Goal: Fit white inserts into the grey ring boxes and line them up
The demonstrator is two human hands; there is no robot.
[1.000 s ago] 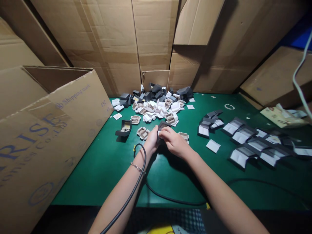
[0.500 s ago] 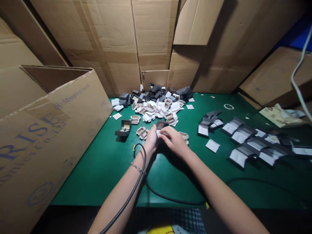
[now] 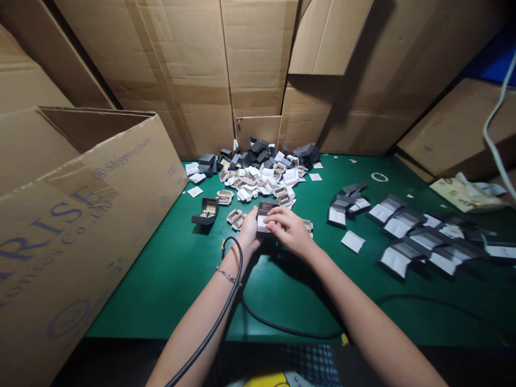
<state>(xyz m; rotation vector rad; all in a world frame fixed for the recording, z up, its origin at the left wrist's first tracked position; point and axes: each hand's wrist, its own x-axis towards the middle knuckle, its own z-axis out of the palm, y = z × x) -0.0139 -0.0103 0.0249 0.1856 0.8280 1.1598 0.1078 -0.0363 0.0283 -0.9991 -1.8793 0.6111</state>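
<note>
In the middle, my left hand (image 3: 250, 230) is closed around a small black box (image 3: 266, 206) whose hinged lid stands up. A white insert (image 3: 262, 221) shows in the box's lower half. My right hand (image 3: 287, 228) is curled over that insert with its fingertips on it, and they partly hide it. Left of my hands, an open black box (image 3: 205, 212) with a pale inside sits on the table. Folded cardboard inserts (image 3: 236, 219) lie close by, one of them partly behind my right hand.
Black boxes and white inserts form a pile (image 3: 262, 166) at the back. On the right, open boxes with white insides stand in rows (image 3: 399, 223), near a loose white card (image 3: 353, 241). A large carton (image 3: 133, 177) flanks the left. A black cable (image 3: 282, 328) crosses my left forearm.
The box in my left hand shows more fully, its white insert lying flatter inside. My right fingers have shifted from the insert's edge to its top.
</note>
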